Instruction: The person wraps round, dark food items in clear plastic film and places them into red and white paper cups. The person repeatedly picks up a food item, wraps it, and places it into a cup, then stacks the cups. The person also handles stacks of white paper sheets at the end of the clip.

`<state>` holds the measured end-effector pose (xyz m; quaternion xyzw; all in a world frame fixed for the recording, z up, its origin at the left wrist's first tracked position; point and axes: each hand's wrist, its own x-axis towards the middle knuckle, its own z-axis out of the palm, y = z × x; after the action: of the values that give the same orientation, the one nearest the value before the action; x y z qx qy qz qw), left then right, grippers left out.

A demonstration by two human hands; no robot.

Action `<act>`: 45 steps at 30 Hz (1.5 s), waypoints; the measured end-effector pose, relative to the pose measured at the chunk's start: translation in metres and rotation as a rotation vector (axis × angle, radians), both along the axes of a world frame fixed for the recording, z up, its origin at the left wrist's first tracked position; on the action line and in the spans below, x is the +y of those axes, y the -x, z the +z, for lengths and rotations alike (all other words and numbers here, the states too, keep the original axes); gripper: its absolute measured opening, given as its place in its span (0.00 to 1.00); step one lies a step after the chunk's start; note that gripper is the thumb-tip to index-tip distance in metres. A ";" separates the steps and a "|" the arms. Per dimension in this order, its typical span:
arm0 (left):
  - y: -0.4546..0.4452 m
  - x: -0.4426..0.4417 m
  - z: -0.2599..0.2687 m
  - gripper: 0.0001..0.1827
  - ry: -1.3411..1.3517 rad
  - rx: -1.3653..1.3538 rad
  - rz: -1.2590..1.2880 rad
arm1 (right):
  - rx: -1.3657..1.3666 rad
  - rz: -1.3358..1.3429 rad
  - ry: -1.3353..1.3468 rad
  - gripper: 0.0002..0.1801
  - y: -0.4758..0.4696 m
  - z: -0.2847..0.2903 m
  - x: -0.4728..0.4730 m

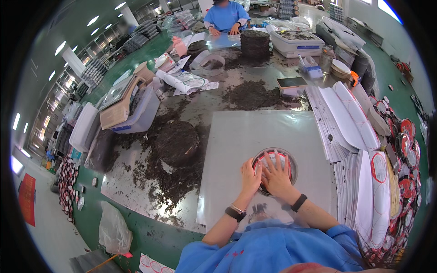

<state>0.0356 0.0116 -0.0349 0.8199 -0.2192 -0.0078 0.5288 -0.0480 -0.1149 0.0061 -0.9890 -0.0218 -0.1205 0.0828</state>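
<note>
My left hand (pixel 251 177) rests at the left side of a round ring (pixel 293 163) that stands on a pale, smooth sheet (pixel 239 136). Inside the ring lies a round label (pixel 273 157) with a red rim and white middle. My right hand (pixel 278 177) lies on the label, palm down, its fingers spread and its thumb near my left fingers. Neither hand plainly holds anything. Left of the sheet lies a round stack of dark, thin seaweed-like sheets (pixel 177 143), with dark flakes around it. Whatever is under the label is hidden.
Stacks of printed paper (pixel 351 191) line the right side. A phone (pixel 292 82) lies beyond the sheet. At left stands a plastic tub (pixel 146 112) with cardboard on top. Across the table a person (pixel 227 17) in blue works near a tall dark stack (pixel 255 44). Many wrapped round packs (pixel 406 153) lie at right.
</note>
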 end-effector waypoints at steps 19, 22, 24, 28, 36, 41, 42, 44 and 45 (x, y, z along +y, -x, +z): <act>-0.001 0.019 0.055 0.45 0.163 0.062 -0.066 | -0.056 -0.189 -1.501 0.16 0.057 0.072 -0.056; -0.001 0.013 0.097 0.38 0.318 0.550 -0.373 | -0.022 -0.209 -1.835 0.18 0.067 0.077 -0.077; 0.003 0.005 0.099 0.29 0.181 0.463 -0.273 | -0.022 -0.167 -1.418 0.18 0.066 0.090 -0.074; 0.017 -0.003 0.105 0.24 0.247 0.358 -0.312 | 0.034 -0.100 -1.016 0.14 0.062 0.102 -0.108; -0.005 0.017 0.113 0.15 0.504 0.560 -0.079 | -0.425 -0.975 -0.240 0.40 0.082 0.051 -0.449; -0.010 0.030 0.109 0.14 0.531 0.613 -0.017 | 0.102 -1.304 -0.121 0.56 0.131 0.032 -0.520; -0.012 0.028 0.107 0.14 0.529 0.612 -0.022 | 0.117 -1.302 -0.105 0.53 0.134 0.028 -0.526; -0.018 0.022 0.104 0.14 0.527 0.627 -0.017 | 0.112 -1.063 -0.169 0.48 0.143 0.026 -0.544; -0.020 0.019 0.102 0.14 0.525 0.632 -0.010 | 0.109 -0.939 -0.202 0.45 0.146 0.024 -0.549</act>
<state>0.0556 0.0310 0.0675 0.6132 -0.0444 -0.2058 0.7613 -0.1935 -0.6643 0.0302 -0.8838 0.4432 -0.0946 0.1158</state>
